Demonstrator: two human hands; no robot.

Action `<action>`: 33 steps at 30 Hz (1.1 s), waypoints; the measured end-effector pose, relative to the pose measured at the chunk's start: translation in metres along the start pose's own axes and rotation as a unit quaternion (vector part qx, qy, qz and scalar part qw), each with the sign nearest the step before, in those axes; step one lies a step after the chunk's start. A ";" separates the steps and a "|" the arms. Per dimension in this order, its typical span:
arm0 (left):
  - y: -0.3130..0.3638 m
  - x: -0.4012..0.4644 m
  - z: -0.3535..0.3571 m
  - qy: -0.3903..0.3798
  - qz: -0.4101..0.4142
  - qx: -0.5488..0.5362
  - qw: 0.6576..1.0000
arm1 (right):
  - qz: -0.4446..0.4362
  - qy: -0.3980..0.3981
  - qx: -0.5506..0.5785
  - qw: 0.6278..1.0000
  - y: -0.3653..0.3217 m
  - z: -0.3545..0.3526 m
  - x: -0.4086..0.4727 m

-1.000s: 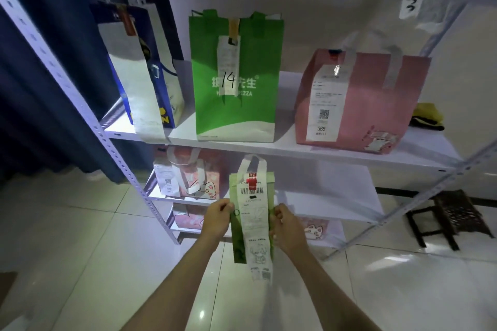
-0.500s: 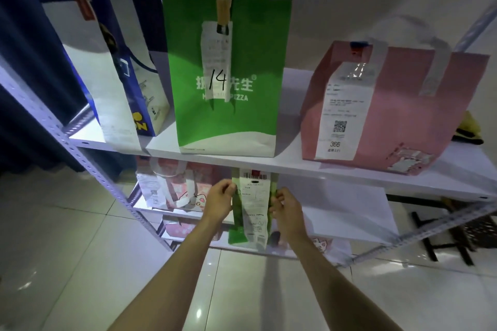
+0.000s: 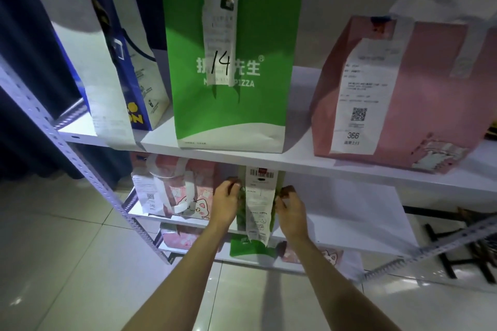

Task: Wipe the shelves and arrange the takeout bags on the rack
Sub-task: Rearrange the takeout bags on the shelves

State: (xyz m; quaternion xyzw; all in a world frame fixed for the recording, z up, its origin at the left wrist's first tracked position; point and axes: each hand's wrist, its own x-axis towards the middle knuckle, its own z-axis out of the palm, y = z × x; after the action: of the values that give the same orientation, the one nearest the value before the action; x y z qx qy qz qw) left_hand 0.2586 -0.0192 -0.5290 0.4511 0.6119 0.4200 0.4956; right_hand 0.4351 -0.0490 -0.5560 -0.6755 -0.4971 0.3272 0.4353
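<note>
Head cam: I've got both hands, left hand [image 3: 226,203] and right hand [image 3: 291,208], gripping the small green paper takeout bag [image 3: 251,246] at the middle shelf's [image 3: 349,228] front edge; not set down yet, wiping progress unclear.

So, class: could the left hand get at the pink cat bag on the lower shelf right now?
Probably yes: the pink cat bag stands just beside the left hand with nothing between, but that hand must first release the small green bag.

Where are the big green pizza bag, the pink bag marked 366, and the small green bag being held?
big green pizza bag [image 3: 242,115], head view, front panel.
pink bag [image 3: 430,105], head view, front face.
small green bag [image 3: 250,247], head view, lower front.
</note>
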 end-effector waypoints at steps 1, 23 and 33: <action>0.000 -0.002 -0.001 -0.005 0.003 0.012 1.000 | 0.012 -0.001 -0.009 1.000 -0.001 -0.001 -0.003; 0.049 -0.141 -0.057 -0.065 0.092 0.255 0.960 | 0.000 -0.080 -0.356 0.931 -0.086 -0.103 -0.137; 0.088 -0.228 -0.049 -0.043 0.159 0.343 0.925 | -0.045 -0.054 -0.366 0.928 -0.110 -0.176 -0.206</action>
State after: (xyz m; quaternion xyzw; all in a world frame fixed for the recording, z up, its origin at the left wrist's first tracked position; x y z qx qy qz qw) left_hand 0.2451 -0.2218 -0.3845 0.7025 0.6168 0.2378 0.2636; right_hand 0.4867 -0.2785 -0.3818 -0.7458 -0.6353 0.1388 0.1447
